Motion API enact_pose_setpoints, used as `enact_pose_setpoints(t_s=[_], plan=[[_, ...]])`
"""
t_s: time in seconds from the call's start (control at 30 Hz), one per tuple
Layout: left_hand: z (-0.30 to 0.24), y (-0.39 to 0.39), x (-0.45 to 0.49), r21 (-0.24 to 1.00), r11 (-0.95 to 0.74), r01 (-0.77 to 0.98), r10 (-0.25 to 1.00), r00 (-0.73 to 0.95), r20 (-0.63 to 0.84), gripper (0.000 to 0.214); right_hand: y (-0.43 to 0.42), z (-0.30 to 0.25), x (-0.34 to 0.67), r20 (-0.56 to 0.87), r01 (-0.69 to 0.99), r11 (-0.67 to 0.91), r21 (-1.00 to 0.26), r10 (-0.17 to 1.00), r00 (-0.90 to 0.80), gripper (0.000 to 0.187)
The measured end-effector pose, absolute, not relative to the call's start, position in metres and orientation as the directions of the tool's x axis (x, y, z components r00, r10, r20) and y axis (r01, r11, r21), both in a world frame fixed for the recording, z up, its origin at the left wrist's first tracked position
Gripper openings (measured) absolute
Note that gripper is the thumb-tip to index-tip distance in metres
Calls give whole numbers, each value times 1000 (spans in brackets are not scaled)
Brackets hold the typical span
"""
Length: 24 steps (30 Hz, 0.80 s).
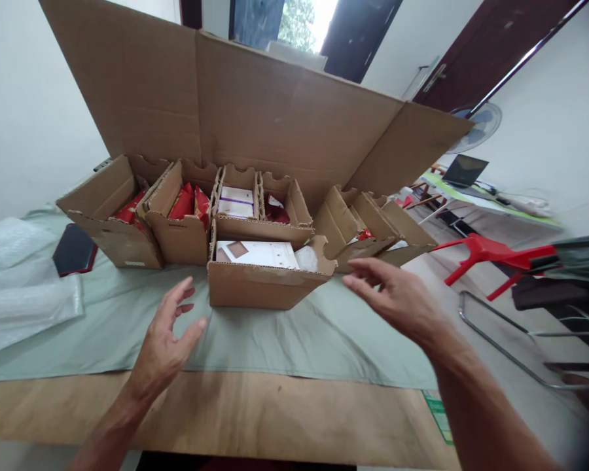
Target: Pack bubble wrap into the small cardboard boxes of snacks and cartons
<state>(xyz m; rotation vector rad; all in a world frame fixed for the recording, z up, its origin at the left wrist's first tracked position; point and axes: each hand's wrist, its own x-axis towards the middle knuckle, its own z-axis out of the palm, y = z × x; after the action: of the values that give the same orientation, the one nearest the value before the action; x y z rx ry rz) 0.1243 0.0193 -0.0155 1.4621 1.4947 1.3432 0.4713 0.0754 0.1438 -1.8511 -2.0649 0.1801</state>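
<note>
A low cardboard box point(255, 285) stands at the front middle of the cloth. Inside it lie a white printed carton point(260, 254) and a clear plastic-wrapped item point(306, 259) at its right end. My left hand point(169, 330) hovers left of this box and a little nearer to me, fingers spread, holding nothing. To the right of the box is my right hand point(390, 291), its fingers bent and the thumb apart, with nothing visible in it. A gap shows between each hand and the box.
Behind stand several open cardboard bins point(177, 239) with red packets point(182, 201) and white cartons point(235, 203), before a tall cardboard panel point(294, 111). Bubble wrap point(29, 307) and a dark box point(74, 250) lie left. A red stool point(491, 255) stands right.
</note>
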Motion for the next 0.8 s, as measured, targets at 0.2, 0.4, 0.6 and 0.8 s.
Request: enact_pose_setpoints(t_s=[0.2,0.4,0.6,0.8], plan=[[-6,73,153,967,-135,217,984,-84,157,88,90,59,444,150,659,183,-729,983,-107,49],[-12,9,169,967,-131,217,985,-78,151,71,20,43,445,310,648,264,-715,950,-45,43],[-31,-48,164,950,-61,306,985,-134,106,62,-59,17,462,339,684,293,-668,938,-70,50],[-38,-39,158,963,-57,262,989,-114,90,58,-56,78,498,389,793,400,-461,893,-224,63]])
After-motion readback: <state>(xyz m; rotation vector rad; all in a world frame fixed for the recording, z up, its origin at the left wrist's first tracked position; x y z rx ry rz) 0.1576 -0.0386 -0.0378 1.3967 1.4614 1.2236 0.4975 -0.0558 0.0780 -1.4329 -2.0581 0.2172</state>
